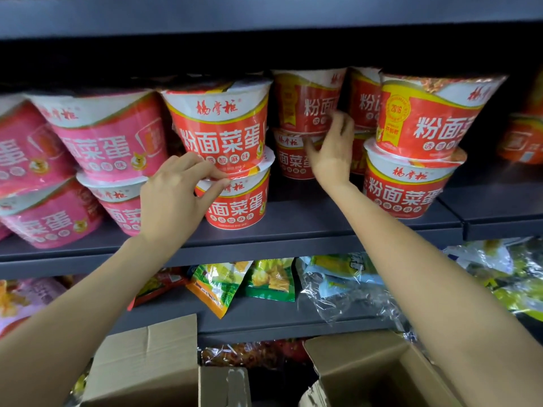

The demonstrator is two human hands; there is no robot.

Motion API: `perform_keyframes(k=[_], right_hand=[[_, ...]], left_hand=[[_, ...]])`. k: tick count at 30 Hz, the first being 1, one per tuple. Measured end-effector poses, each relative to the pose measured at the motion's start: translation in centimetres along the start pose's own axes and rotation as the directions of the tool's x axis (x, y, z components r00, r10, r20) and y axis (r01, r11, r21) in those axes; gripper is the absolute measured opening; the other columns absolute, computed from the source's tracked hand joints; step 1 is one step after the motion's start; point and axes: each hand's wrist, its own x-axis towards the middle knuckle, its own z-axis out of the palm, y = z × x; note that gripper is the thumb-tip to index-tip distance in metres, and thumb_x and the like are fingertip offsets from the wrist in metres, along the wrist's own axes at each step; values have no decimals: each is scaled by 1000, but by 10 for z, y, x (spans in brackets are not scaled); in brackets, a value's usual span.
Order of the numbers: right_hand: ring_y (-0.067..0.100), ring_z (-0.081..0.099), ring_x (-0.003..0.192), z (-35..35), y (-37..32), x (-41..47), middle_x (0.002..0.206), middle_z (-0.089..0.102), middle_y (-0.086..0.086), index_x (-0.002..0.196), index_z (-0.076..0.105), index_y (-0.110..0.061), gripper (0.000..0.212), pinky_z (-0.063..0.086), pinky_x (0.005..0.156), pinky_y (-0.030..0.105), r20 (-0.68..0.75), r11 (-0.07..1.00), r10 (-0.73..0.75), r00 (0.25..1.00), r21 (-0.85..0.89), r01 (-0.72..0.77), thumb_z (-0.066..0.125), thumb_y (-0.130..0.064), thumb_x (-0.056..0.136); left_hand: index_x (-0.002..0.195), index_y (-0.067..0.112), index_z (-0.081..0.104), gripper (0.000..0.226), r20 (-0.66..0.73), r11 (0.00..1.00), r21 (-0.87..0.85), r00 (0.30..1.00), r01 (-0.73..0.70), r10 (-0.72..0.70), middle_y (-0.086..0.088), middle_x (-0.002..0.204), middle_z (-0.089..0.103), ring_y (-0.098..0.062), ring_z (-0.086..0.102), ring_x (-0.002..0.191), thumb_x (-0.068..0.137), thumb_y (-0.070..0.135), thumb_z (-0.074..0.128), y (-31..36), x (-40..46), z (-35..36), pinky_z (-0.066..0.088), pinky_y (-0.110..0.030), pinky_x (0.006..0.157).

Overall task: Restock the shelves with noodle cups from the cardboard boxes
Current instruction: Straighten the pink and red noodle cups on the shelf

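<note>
Red noodle cups stand stacked in twos on the dark shelf (293, 230). My left hand (173, 198) pinches the rim of the lower front red cup (241, 204), under a tilted upper red cup (220, 124). My right hand (332, 151) reaches deeper in, fingers spread against the rear stack of red cups (305, 101), at the seam between the upper and lower cup. Another red stack (417, 160) stands to the right. Two open cardboard boxes sit below, one at the left (147, 365) and one at the right (379, 374).
Pink noodle cups (100, 136) fill the shelf's left part. Orange cups (526, 142) stand at the far right. The shelf below holds snack bags (270, 277) and clear plastic packs (346, 289). An upper shelf board (264, 13) hangs close above the cups.
</note>
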Motion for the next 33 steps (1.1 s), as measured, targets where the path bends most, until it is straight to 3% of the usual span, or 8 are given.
perform_keyframes(k=[4,7,9,14,18,24,28,33], right_hand=[[37,27,139,8,-4,21,152,22,22,148,13,-8,91,27,112,52,175,988,147,974,-63,-138,69,-35,82],[36,11,145,15,-9,6,157,7,22,151,2,-9,93,5,118,51,249,983,137,959,-155,-101,62,-39,87],[38,5,145,18,-11,-5,157,2,23,151,-1,-8,93,-1,116,51,246,975,97,964,-216,-43,59,-39,88],[42,9,143,18,-16,-16,154,6,28,152,7,-11,86,5,115,52,239,942,-2,971,-325,83,58,-38,89],[33,41,126,8,-23,15,137,42,17,140,30,-5,72,35,104,42,8,971,184,983,-154,-181,65,-36,85],[30,29,139,22,-19,30,149,32,14,150,6,-5,111,17,113,57,127,947,320,939,-11,-322,75,-47,74],[31,30,138,28,-22,29,146,36,15,148,11,-7,108,12,113,60,41,935,350,936,-81,-346,74,-50,73],[35,31,133,36,-35,22,140,36,17,148,15,-8,105,17,112,57,-78,903,389,918,-164,-397,72,-53,73]], left_hand=[[82,17,70,17,-16,1000,-13,1000,2,-2,2,80,61,-18,54,74,86,33,67,1,-1,2,24,-19,53],[82,18,69,26,-15,1000,-25,1000,-16,15,3,80,62,-18,54,74,87,41,58,-3,-1,2,28,-23,53],[83,18,69,29,-18,999,-33,1000,-21,21,3,81,63,-18,55,75,87,43,55,-4,-1,2,30,-23,54],[83,18,70,25,-42,999,-52,999,1,-3,2,82,63,-19,55,74,87,40,59,-1,-3,5,33,-25,54],[83,18,70,26,-61,998,-62,998,7,-11,2,83,64,-19,55,74,88,41,59,-2,-3,6,39,-29,52],[82,16,70,27,-69,999,-32,998,-12,10,2,83,65,-19,56,73,88,41,59,-5,-2,9,34,-25,54],[83,17,71,25,-72,999,-21,997,-27,26,3,82,65,-18,55,73,87,39,61,-6,-3,8,29,-22,54],[83,17,71,26,-81,999,-24,996,-31,29,2,83,65,-18,55,73,88,39,60,-5,-4,9,33,-24,54]])
